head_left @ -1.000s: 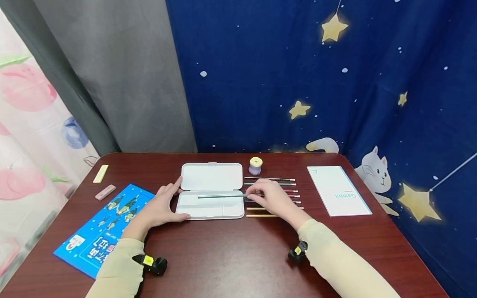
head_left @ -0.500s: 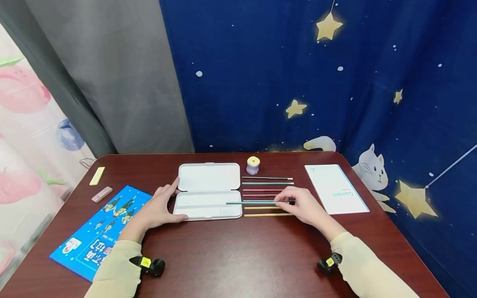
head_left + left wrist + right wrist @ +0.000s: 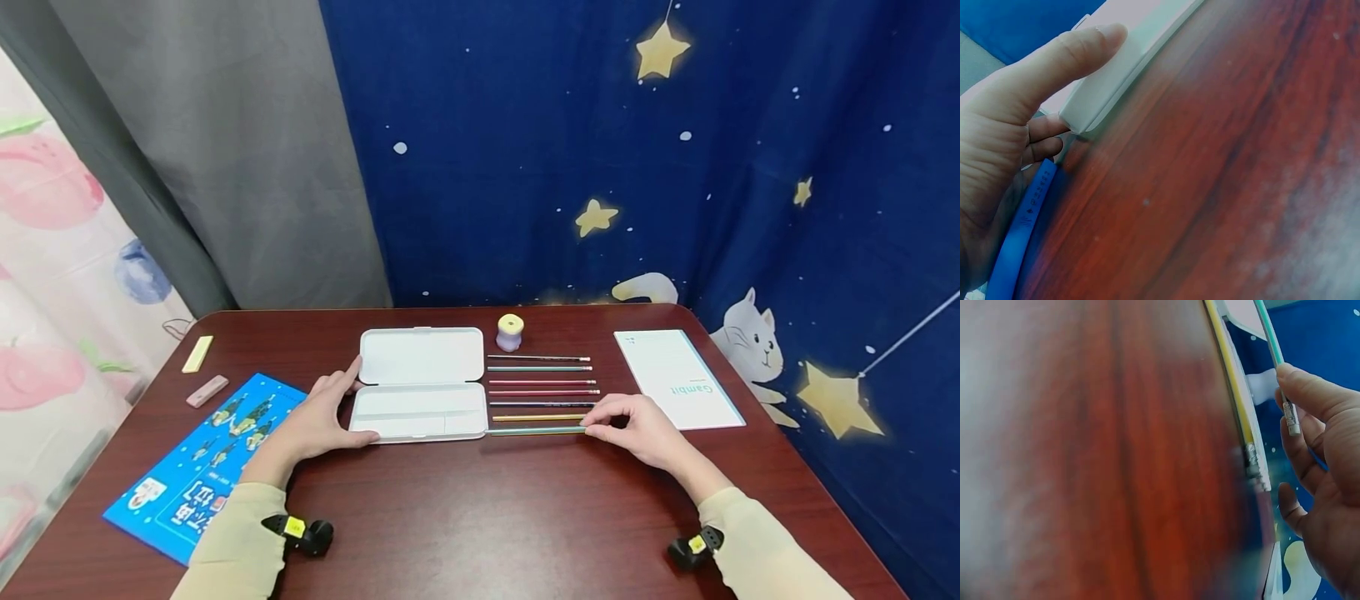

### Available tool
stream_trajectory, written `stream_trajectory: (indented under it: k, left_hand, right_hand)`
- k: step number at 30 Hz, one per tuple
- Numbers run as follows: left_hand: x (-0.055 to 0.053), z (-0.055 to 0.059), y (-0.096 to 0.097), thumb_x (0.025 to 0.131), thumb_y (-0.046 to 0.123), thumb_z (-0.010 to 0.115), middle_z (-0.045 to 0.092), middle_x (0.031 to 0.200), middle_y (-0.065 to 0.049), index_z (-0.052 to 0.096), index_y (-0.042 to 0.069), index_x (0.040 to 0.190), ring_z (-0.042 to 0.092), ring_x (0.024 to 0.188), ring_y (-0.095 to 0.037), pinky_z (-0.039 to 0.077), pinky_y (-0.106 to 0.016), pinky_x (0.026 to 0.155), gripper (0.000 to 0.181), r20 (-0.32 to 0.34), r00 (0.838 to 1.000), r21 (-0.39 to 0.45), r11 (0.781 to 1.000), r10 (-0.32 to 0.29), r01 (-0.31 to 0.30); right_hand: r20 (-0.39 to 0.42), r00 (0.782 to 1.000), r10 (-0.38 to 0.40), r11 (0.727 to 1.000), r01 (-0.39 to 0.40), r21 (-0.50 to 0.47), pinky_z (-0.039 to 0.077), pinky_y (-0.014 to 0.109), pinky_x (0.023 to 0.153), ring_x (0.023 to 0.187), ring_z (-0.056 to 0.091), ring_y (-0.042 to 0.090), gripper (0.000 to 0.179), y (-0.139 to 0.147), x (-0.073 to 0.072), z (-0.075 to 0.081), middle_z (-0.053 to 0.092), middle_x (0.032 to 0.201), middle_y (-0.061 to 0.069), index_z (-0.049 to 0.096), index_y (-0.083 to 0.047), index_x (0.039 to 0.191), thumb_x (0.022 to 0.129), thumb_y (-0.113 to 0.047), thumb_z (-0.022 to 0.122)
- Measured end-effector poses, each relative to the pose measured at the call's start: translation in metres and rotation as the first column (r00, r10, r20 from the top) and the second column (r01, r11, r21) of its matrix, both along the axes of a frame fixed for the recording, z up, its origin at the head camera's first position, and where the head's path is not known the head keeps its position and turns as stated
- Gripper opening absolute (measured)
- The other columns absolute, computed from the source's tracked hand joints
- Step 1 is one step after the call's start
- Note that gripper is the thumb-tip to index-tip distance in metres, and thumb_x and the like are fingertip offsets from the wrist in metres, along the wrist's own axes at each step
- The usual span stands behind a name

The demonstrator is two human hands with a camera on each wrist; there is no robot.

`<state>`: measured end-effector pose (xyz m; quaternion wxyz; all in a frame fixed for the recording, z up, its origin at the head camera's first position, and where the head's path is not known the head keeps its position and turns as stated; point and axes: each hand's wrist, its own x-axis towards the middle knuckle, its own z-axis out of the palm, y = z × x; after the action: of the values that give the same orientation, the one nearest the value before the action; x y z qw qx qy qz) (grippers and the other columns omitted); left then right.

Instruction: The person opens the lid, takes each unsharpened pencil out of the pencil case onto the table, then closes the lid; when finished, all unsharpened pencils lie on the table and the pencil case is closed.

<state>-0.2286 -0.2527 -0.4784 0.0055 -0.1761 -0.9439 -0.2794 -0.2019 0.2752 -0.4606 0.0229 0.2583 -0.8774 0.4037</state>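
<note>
An unfolded white pencil case (image 3: 422,357) lies at mid-table. My left hand (image 3: 318,423) holds its left side, the thumb over the tray's front corner and the fingers along the side by the lid. In the left wrist view, that thumb lies on the white case (image 3: 1147,31). My right hand (image 3: 637,429) pinches a green pencil (image 3: 534,431) near its eraser end. The green pencil lies across the front of the pencil row, over a yellow pencil (image 3: 1235,381) that shows in the right wrist view. Several other pencils, including a red pencil (image 3: 543,382), lie parallel behind it.
A yellow-and-purple round item (image 3: 509,333) stands behind the pencils. A white booklet (image 3: 678,379) lies to the right. At left are a blue book (image 3: 210,467), a pink eraser (image 3: 207,391) and a pale yellow strip (image 3: 197,354).
My right hand has carried the green pencil from over the case tray to the right and toward the front of the pencil row. My left hand has stayed on the case.
</note>
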Motion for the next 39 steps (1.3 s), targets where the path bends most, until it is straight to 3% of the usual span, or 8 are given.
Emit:
stream_trajectory:
  k: [17,39]
  left_hand:
    - [0.001,0.001,0.0,0.075,0.071,0.083,0.054,0.139,-0.004,0.012,0.014,0.169,0.04,0.128,-0.025,0.048,-0.056,0.098,0.131,0.0,1.0,0.006,1.0,-0.004,0.004]
    - [-0.001,-0.002,-0.002,0.075,0.072,0.082,0.054,0.139,-0.004,0.011,0.015,0.17,0.04,0.128,-0.025,0.048,-0.056,0.099,0.132,0.009,1.0,0.005,1.0,0.0,0.0]
  right_hand:
    - [-0.028,1.0,0.01,0.999,-0.009,0.044,0.053,0.027,0.073,0.085,0.065,0.009,0.014,0.006,0.004,-0.01,0.074,0.092,-0.015,0.085,-0.027,0.095,0.087,-0.016,0.087]
    - [-0.045,0.999,-0.007,0.99,0.013,0.138,0.054,0.029,0.082,0.089,0.064,0.005,0.016,0.007,0.004,-0.013,0.072,0.091,-0.021,0.084,-0.032,0.093,0.085,-0.019,0.089]
